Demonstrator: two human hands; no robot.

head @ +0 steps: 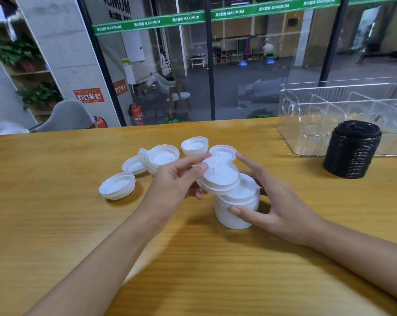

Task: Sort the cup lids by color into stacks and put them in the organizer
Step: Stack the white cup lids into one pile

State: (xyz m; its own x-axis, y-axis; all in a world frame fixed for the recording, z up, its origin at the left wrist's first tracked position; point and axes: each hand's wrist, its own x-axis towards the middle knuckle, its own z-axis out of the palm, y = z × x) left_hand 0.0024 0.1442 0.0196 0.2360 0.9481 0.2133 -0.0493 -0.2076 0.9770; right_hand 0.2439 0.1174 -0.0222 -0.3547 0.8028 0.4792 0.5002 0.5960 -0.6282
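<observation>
Head view, looking down on a wooden table (pixel 193 258). Near the middle, a white stack (pixel 233 216) of cup lids, upright on the wood. Cupped round it from the right, the right hand (pixel 282 201): thumb pressing on the near wall of the stack, other fingers curved behind it, index finger stretched toward a single lid farther back. Over the top of the stack, a small bunch of tilted lids (pixel 219 176), also white; contact with the stack below not clear. Pinched by the left hand (pixel 177 179): thumb on the upper face, fingers curled under the bunch. To the left and behind, loose white lids (pixel 117 185), open side up, some alone, some nested in low piles, spread in an arc on the table. At the right, a black stack (pixel 350 153), upright, well apart from the white one, just in front of the organizer (pixel 307 142). Organizer of clear plastic with dividers inside, at the far right of the table, before a glass wall.
</observation>
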